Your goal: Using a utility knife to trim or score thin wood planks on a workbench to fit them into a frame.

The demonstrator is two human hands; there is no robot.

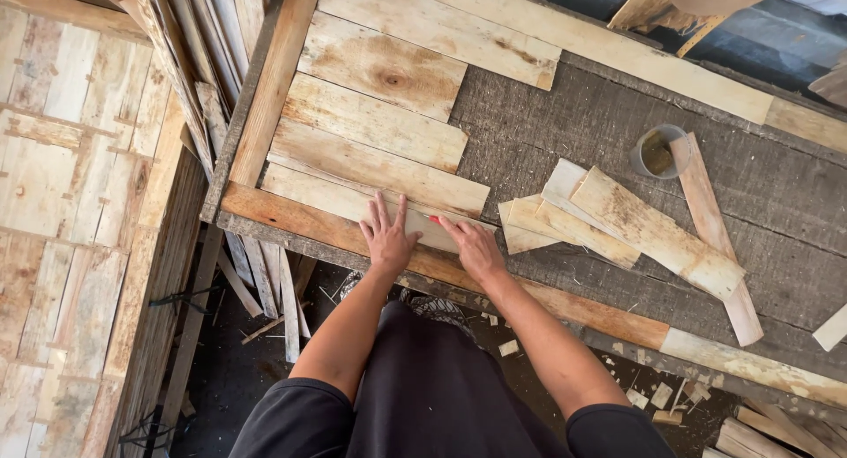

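Head view, looking down a workbench (618, 123) of dark, rough board, framed by wooden rails:

- Left hand (386, 237): flat, fingers spread apart, palm pressed on the near end of a thin pale wooden slat (353, 202); clamped on nothing
- Right hand (472, 246): laid on the same slat's right end, fingers extended and mostly together; something small and red shows at the fingertips, too small to identify; whether it grips anything cannot be told
- Slat: lies nearest the person in a row of similar slats (371, 123) laid side by side, just behind the front rail (291, 213). Judged light, stiff and thin, rough-sawn and likely to splinter or crack along the grain; best held by the long edges or pressed flat from above
- Loose offcuts (618, 224): overlapping pile to the right of the hands
- Small cup (660, 151): grey, beyond the pile, touching a long strip (716, 237)
- Stacked panels (71, 202): slatted, standing left of the bench
- Floor (653, 396): scattered wood chips below the bench edge
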